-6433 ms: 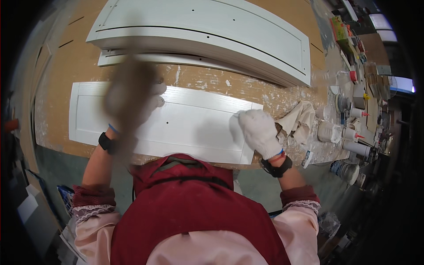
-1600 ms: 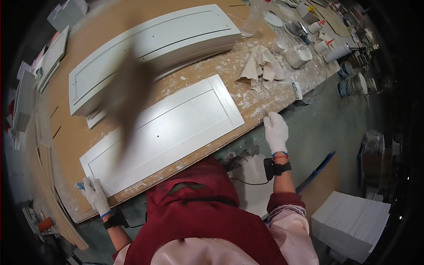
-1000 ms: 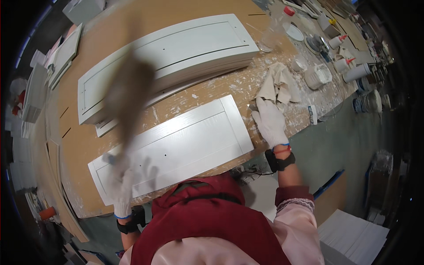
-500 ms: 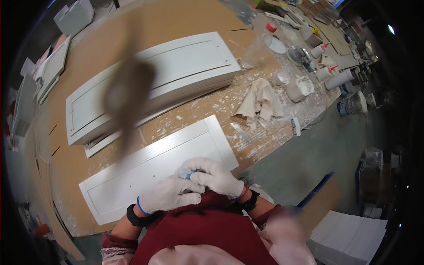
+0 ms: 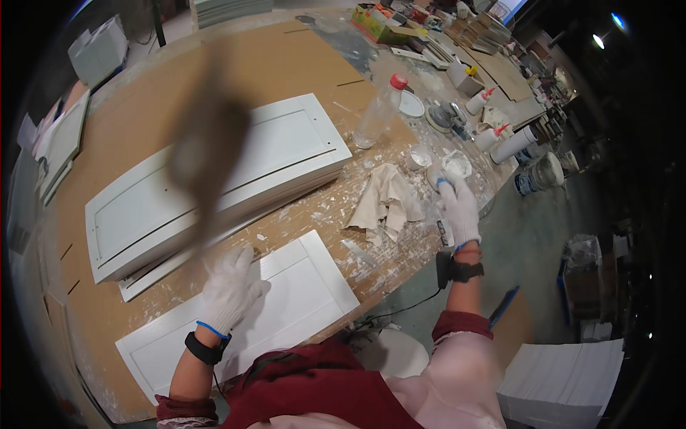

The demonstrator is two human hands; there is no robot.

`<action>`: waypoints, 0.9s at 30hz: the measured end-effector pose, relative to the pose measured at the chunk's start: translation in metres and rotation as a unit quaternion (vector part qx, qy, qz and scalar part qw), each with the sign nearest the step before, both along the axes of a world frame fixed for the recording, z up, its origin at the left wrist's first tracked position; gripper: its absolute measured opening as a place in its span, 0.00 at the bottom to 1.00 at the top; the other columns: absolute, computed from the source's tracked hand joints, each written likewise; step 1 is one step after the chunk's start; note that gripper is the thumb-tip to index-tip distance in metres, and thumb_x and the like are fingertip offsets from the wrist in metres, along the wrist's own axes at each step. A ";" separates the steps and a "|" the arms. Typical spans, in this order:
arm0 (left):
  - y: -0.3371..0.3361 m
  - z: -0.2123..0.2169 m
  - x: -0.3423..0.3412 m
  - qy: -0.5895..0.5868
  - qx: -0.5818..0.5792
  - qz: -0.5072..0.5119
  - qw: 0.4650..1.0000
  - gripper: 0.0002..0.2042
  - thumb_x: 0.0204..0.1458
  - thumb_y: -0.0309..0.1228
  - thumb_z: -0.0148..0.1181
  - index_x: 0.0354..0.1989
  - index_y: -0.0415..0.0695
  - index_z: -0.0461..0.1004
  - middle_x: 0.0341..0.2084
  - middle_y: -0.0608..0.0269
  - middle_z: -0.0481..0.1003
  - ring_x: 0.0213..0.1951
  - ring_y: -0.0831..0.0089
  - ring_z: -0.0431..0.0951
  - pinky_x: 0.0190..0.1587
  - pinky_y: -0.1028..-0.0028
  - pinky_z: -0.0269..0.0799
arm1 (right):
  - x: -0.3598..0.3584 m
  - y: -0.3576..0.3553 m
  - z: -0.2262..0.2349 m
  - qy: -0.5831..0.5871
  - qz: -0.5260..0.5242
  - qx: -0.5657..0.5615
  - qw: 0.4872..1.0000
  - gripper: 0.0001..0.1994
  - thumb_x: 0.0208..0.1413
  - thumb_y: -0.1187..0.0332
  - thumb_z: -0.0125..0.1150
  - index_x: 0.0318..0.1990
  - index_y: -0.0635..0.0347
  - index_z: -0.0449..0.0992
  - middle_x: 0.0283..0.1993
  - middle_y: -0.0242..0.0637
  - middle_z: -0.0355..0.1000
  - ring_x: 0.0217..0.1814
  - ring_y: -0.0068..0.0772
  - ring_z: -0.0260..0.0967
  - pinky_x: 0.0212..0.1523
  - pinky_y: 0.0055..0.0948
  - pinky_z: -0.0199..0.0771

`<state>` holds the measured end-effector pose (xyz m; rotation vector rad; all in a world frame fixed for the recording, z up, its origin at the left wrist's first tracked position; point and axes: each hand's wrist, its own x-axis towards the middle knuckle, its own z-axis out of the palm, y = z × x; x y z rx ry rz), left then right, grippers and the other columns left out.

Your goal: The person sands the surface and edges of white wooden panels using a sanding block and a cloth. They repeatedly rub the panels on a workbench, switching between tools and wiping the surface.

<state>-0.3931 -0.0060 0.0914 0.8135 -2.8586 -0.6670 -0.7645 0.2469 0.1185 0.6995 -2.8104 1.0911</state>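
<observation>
A white framed panel (image 5: 286, 286) lies on the work table in front of me. My left hand (image 5: 232, 287), in a white knit glove, rests over its far edge, fingers apart and holding nothing visible. My right hand (image 5: 461, 211), gloved too, reaches to the right beside a clear tub (image 5: 457, 164) with white matter in it. Its fingers are closed on a small blue piece (image 5: 441, 181), whose kind I cannot make out. Left of that hand lies a crumpled beige cloth (image 5: 386, 204). A flat translucent scraper-like strip (image 5: 359, 252) lies between cloth and panel.
Stacked white panels (image 5: 214, 186) stand beyond the single one. A clear bottle with a red cap (image 5: 379, 114), a sander-like tool (image 5: 443, 118) and red-tipped glue bottles (image 5: 479, 101) crowd the right side. A stool (image 5: 393, 352) stands close at my front; white sheets (image 5: 564, 382) are piled lower right.
Both hands were together at the panel's near edge around the small blue piece. They have parted: the right went far right with it, the left moved away left onto the panel. The view has shifted.
</observation>
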 end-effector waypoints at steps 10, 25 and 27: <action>0.009 -0.010 -0.022 -0.081 0.036 0.018 0.996 0.28 0.41 0.37 0.68 0.52 0.43 0.69 0.42 0.52 0.72 0.47 0.52 0.70 0.47 0.58 0.69 | -0.075 -0.056 0.011 0.140 0.006 0.251 0.958 0.18 0.50 0.61 0.59 0.49 0.52 0.76 0.44 0.51 0.74 0.48 0.53 0.71 0.49 0.43 0.70; 0.010 -0.022 -0.020 -0.056 0.019 0.024 0.998 0.30 0.39 0.37 0.69 0.54 0.44 0.69 0.39 0.54 0.70 0.45 0.53 0.69 0.46 0.60 0.68 | -0.115 -0.087 -0.035 0.142 0.064 0.381 0.911 0.13 0.49 0.61 0.59 0.39 0.56 0.80 0.39 0.51 0.76 0.43 0.55 0.74 0.45 0.47 0.75; 0.010 -0.023 -0.021 -0.055 0.022 0.024 0.998 0.30 0.39 0.37 0.69 0.54 0.43 0.69 0.39 0.54 0.70 0.45 0.53 0.69 0.46 0.60 0.67 | -0.117 -0.088 -0.036 0.143 0.071 0.390 0.907 0.13 0.48 0.61 0.59 0.39 0.55 0.80 0.40 0.51 0.76 0.44 0.55 0.74 0.46 0.47 0.74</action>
